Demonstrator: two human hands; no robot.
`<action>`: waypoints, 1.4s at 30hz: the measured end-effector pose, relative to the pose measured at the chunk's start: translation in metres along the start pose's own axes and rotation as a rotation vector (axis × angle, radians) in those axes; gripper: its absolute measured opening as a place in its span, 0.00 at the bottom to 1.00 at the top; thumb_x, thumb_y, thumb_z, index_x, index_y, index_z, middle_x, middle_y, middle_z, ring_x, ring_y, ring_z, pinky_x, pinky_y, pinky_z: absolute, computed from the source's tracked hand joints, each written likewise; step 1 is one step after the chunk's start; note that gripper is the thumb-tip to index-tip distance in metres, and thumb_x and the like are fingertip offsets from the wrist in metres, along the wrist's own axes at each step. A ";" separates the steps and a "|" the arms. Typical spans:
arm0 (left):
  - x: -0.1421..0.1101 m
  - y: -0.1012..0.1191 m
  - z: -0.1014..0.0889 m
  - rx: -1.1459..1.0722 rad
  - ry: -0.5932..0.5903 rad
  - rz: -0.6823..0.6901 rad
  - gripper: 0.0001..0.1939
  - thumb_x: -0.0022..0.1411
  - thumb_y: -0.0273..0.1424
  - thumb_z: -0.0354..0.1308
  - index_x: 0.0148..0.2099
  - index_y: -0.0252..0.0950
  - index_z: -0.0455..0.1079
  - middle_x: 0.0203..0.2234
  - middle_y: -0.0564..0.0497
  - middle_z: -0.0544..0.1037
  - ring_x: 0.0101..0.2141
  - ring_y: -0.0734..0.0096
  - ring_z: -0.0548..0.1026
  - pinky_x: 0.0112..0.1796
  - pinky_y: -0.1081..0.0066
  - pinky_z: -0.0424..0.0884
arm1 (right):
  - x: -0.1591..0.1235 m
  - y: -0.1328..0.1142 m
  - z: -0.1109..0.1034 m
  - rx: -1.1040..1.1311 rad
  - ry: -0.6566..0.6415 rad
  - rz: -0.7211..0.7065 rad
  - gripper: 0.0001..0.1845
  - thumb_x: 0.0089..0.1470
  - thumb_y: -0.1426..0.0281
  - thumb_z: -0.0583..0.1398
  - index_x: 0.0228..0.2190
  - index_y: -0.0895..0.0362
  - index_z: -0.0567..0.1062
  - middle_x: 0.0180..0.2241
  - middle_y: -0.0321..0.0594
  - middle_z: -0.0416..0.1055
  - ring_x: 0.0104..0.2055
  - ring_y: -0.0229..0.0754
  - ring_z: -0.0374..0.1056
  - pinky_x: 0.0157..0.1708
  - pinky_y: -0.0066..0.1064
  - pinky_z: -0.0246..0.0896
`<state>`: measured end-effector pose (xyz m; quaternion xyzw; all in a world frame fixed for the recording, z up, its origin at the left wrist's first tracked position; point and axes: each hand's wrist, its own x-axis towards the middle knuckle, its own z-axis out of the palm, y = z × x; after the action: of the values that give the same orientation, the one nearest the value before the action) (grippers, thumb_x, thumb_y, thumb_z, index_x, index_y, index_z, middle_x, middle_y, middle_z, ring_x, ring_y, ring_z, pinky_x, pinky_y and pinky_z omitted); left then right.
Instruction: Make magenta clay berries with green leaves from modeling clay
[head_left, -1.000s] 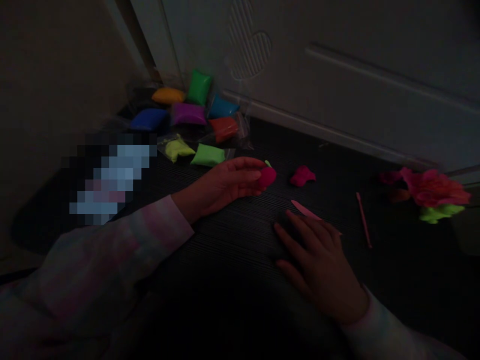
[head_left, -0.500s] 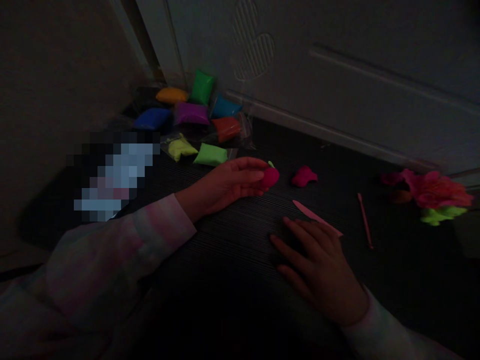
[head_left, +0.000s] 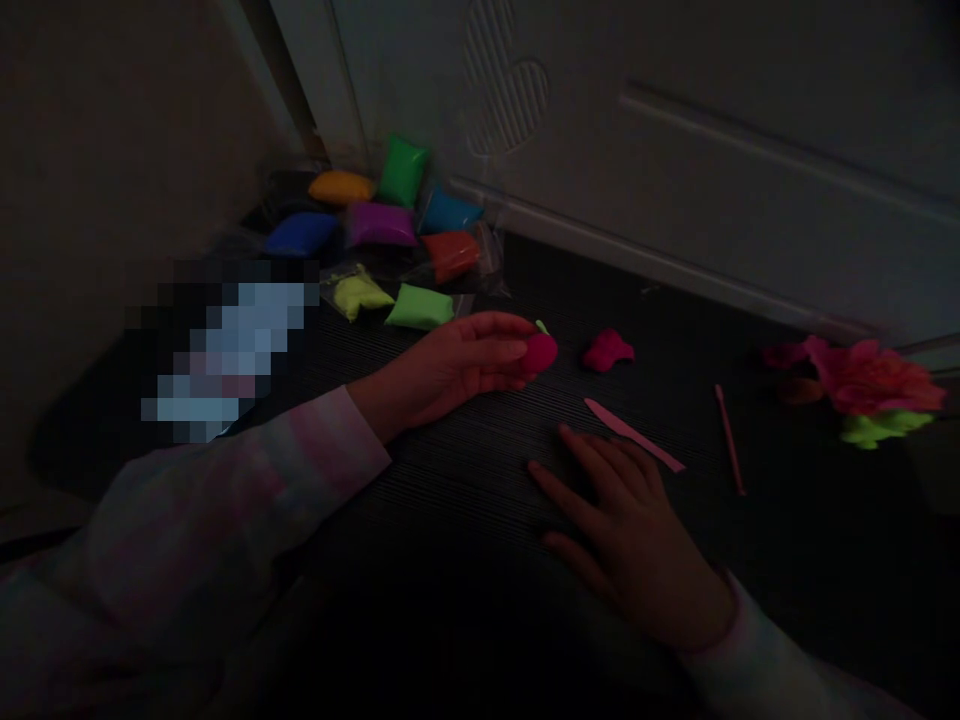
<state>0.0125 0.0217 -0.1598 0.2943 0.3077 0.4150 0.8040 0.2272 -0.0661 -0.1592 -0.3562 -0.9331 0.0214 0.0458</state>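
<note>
1. Centrally, a round, green-tipped, magenta clay-like ball [head_left: 540,354] is pinched in the left hand [head_left: 459,362].
2. At five o'clock from it, the right hand [head_left: 626,528] is held apart, fingers spread, beside a flat pink blade-shaped tool [head_left: 634,435].
3. At nine o'clock, a pale-blue pixelated rectangle [head_left: 240,340] is blurred beyond reading.

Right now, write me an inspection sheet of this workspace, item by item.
Surface: dark, finely lined tabletop, dimly lit.
Work things: round pink piece with a green tip, in the left hand; pink lump lying apart; flat pink strip beside the right hand; thin pink stick farther right.
Clutter: bagged coloured packs at far left; pink-orange flower at far right; pixelated object at left, unreadable.
Hands: left fingers grip the round pink piece; right fingers spread, holding nothing, contact with tabletop unclear.
Cables: nothing seen.
Surroundings: pale panel with a ribbed heart shape behind.
</note>
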 end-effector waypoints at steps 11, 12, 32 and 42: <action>0.000 0.000 0.001 0.006 0.026 -0.004 0.09 0.52 0.20 0.55 0.37 0.33 0.67 0.31 0.52 0.75 0.30 0.77 0.74 0.35 0.72 0.67 | -0.003 0.009 0.000 0.187 0.041 0.063 0.26 0.54 0.65 0.51 0.53 0.62 0.58 0.54 0.53 0.54 0.54 0.52 0.51 0.48 0.49 0.53; 0.000 0.001 0.001 0.006 0.022 -0.005 0.09 0.52 0.20 0.55 0.37 0.33 0.67 0.31 0.52 0.75 0.30 0.77 0.74 0.35 0.72 0.67 | -0.003 0.009 0.000 0.190 0.042 0.065 0.25 0.54 0.66 0.51 0.53 0.61 0.58 0.54 0.53 0.54 0.54 0.52 0.51 0.47 0.49 0.53; 0.000 0.000 0.001 0.008 -0.007 -0.010 0.08 0.52 0.21 0.56 0.37 0.34 0.67 0.32 0.52 0.74 0.31 0.77 0.72 0.35 0.71 0.66 | 0.024 0.004 0.005 0.336 0.175 0.152 0.08 0.51 0.71 0.56 0.36 0.57 0.71 0.35 0.42 0.70 0.37 0.42 0.64 0.37 0.40 0.60; -0.001 0.000 0.003 0.006 0.006 0.000 0.08 0.52 0.21 0.56 0.37 0.33 0.67 0.31 0.52 0.74 0.30 0.77 0.72 0.34 0.72 0.66 | 0.022 0.004 0.005 0.331 0.220 0.162 0.07 0.51 0.73 0.56 0.34 0.57 0.71 0.33 0.41 0.70 0.36 0.41 0.65 0.37 0.38 0.61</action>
<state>0.0144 0.0205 -0.1580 0.2954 0.3114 0.4151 0.8022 0.2132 -0.0482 -0.1625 -0.4178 -0.8745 0.1390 0.2033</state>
